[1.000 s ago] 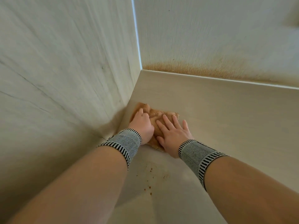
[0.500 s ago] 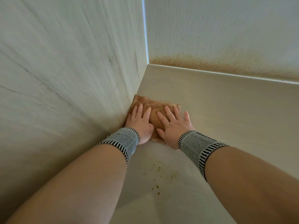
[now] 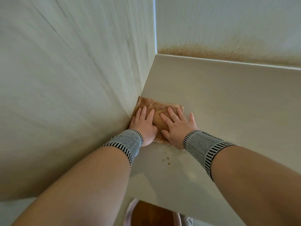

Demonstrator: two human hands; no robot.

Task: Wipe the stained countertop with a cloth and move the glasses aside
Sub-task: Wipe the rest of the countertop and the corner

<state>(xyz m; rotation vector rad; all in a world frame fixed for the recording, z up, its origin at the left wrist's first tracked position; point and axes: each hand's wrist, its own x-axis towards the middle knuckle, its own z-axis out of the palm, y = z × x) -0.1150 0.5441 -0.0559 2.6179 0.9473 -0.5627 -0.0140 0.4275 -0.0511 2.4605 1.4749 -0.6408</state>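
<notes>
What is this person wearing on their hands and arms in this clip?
Both forearms are bare, with no sleeves in view. Each wrist carries a knitted band: the left wristband and the right wristband are a fine grey-and-white weave edged with black-and-white striped trim. The left hand and right hand are ungloved, and no rings or watch show.

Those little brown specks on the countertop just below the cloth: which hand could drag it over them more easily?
Probably the right hand: the brown specks lie nearer its wrist, and it presses the fuzzy tan cloth away from the side wall.
</notes>
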